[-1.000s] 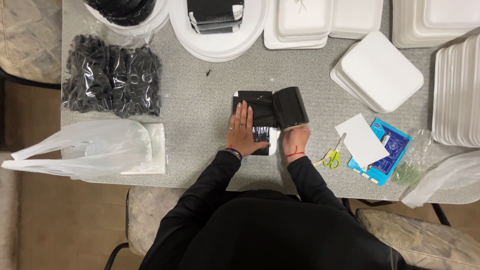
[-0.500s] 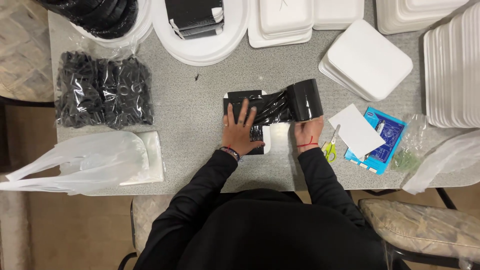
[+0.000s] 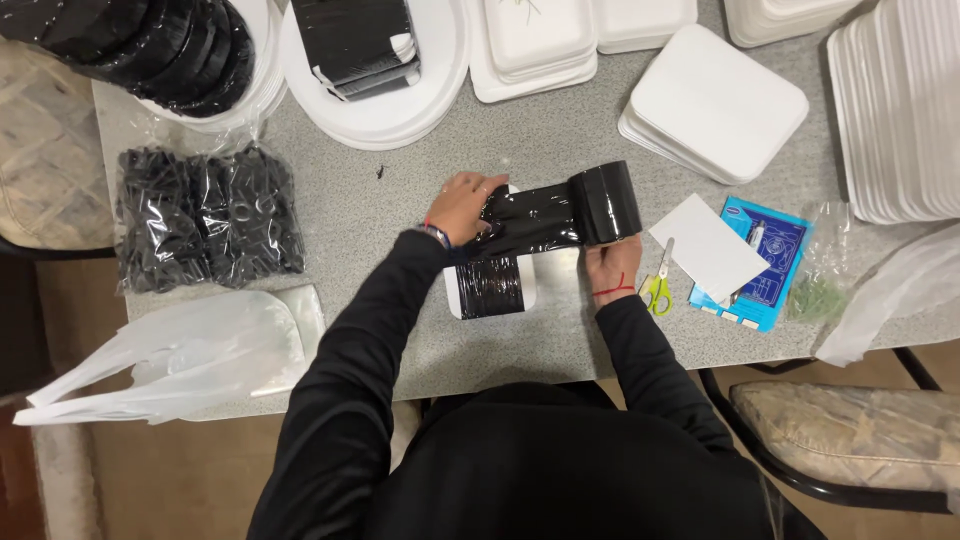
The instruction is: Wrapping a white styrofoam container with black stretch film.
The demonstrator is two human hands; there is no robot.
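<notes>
Speckled grey table [image 3: 560, 135], crowded with white foam trays, fills your view from above. At 9 o'clock lie clear bags of black plastic cutlery [image 3: 205, 215], with a white carrier bag [image 3: 170, 355] below them at 8 o'clock. At centre, your left hand [image 3: 462, 203] now presses flat on the loose end of the black stretch film [image 3: 530, 220], pinning it against the far edge of the white foam container [image 3: 490, 290]; half a second ago that hand lay lower, over the container's middle. Your right hand [image 3: 612, 265] is closed around the roll of film [image 3: 603, 202], which has swung out further toward 2 o'clock, so a longer shiny band is drawn taut between your hands. One band of film already crosses the container. Judging by that, a second pass of wrapping is under way. At 3 o'clock, green-handled scissors [image 3: 657, 290] lie beside a white card [image 3: 708, 245] and a blue packet [image 3: 765, 265].
</notes>
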